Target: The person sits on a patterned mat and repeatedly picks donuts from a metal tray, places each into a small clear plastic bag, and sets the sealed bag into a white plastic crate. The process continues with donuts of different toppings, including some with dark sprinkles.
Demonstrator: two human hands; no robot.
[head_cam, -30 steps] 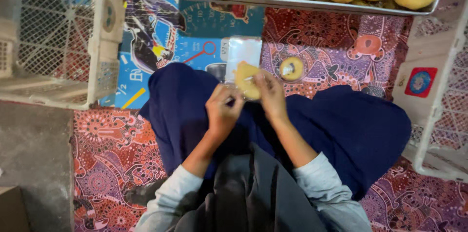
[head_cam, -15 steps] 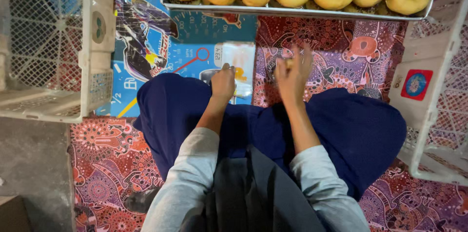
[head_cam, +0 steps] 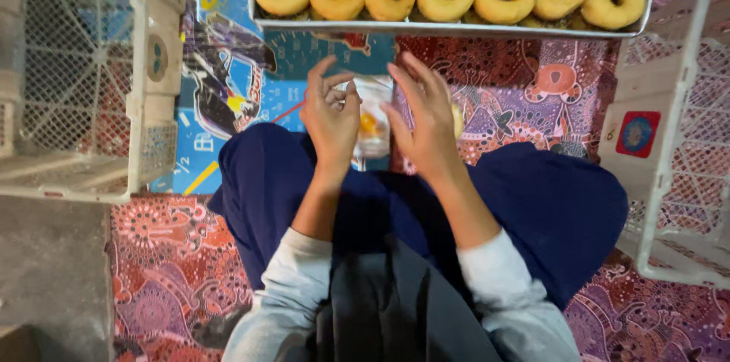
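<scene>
Just below the doughnut tray [head_cam: 449,27], the left hand [head_cam: 331,115] pinches the top of a clear bag [head_cam: 374,122]. The right hand [head_cam: 427,122] hovers spread beside the bag, empty.

The right hand [head_cam: 427,120] hides most of a doughnut [head_cam: 457,120], the doughnut tray [head_cam: 449,26] runs off the top edge, and the clear bag [head_cam: 373,128] is blurred.
</scene>
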